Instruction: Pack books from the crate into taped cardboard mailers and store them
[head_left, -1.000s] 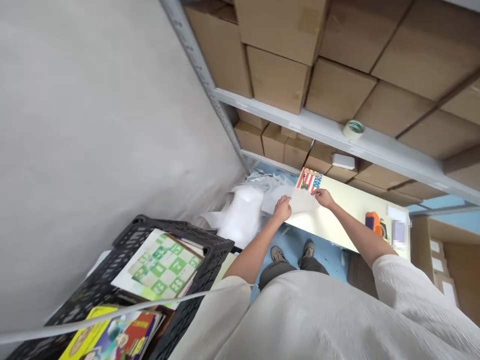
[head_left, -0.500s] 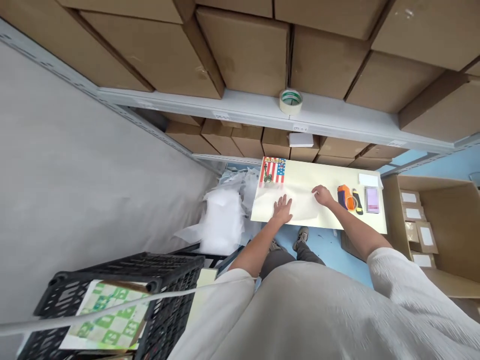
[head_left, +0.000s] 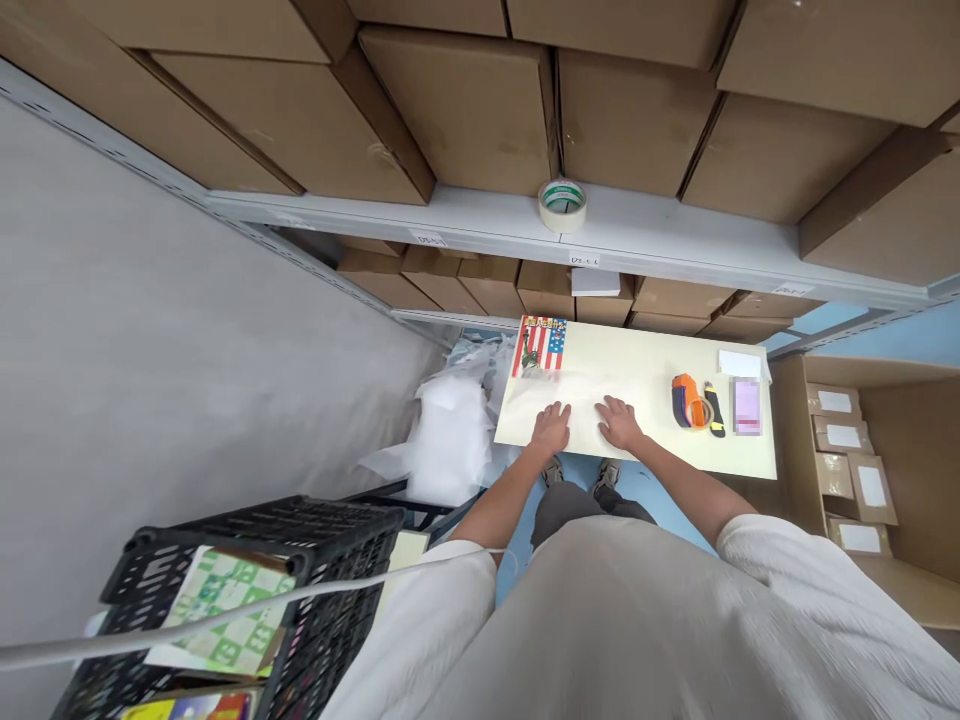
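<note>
A thin, see-through white wrapping sheet (head_left: 589, 388) lies on the cream table (head_left: 645, 360). My left hand (head_left: 551, 430) is open, its fingers stretched out on the sheet near the table's front edge. To its right my right hand (head_left: 620, 424) also lies open, fingers flat and apart. Beyond my left hand, at the table's far left corner, is a book (head_left: 546, 342) with a striped flag and a statue on its cover. The sheet's far edge overlaps the lower part of that cover.
On the table's right are an orange tape dispenser (head_left: 684, 398), a utility knife (head_left: 715, 412), a blurred-out purple rectangle (head_left: 746, 405) and white labels (head_left: 739, 362). White sheets (head_left: 448, 430) are piled left, near a black crate (head_left: 330, 540). A tape roll (head_left: 562, 216) sits on the boxed shelf.
My right hand has come left and nearer to me, going from a pinch at the sheet's edge to lying flat. My left hand has shifted slightly nearer to me.
</note>
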